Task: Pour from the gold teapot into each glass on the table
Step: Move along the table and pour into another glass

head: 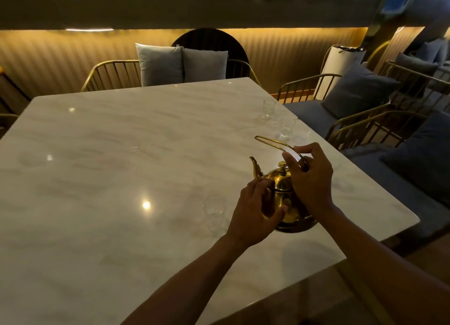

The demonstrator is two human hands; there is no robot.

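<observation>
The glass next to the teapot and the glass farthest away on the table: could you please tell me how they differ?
The near glass stands just left of the gold teapot, by the left hand; the far glass stands alone near the table's right edge, beyond a seam. The near glass looks rounder and wider-mouthed, the far glass straighter-sided. Both are clear, upright and look empty.

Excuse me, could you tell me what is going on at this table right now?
A person is readying the gold teapot on the marble table. The right hand grips its wire handle; the left hand holds the body. Three glasses stand apart nearby. No pouring shows.
</observation>
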